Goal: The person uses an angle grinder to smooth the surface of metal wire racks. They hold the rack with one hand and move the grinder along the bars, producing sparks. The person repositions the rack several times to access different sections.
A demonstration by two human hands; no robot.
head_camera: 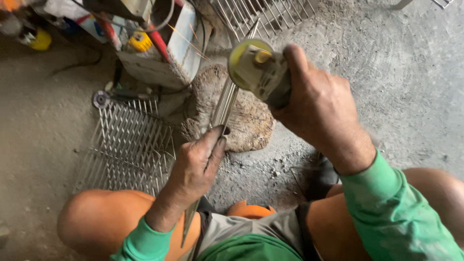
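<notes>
Sparks (191,41) fly to the far left from the disc of an angle grinder (256,70), and that is the surest sign of where the work stands: cutting or grinding is under way, not finished.

Head view: the right hand (321,113) is wrapped tight around the grinder's body, fingers closed over the housing, with the yellow-rimmed disc turned toward the far end of a bundle of thin metal rods (224,104). The left hand (195,166) clamps the near part of that bundle, thumb pressed along the top and fingers curled under, so the rods are pinched firmly. The bundle runs from between the person's knees, over a worn wooden block (249,121) in the middle of the floor, and on toward the far side, where it meets the disc. The rods look whole along the length that shows; I cannot tell whether any have been cut through at the disc, since the grinder hides that spot.

A finished-looking wire rack (128,145) lies flat on the concrete floor (396,77) to the left of the block, and another wire grid (263,14) lies at the far edge, just beyond the grinder. I judge that some racks are made already, while this bundle is in the middle of being worked. A grey machine box (159,53) with red and black cables stands at the far left, near the rack. The person crouches in green sleeves, bare knees to either side of the bundle.
</notes>
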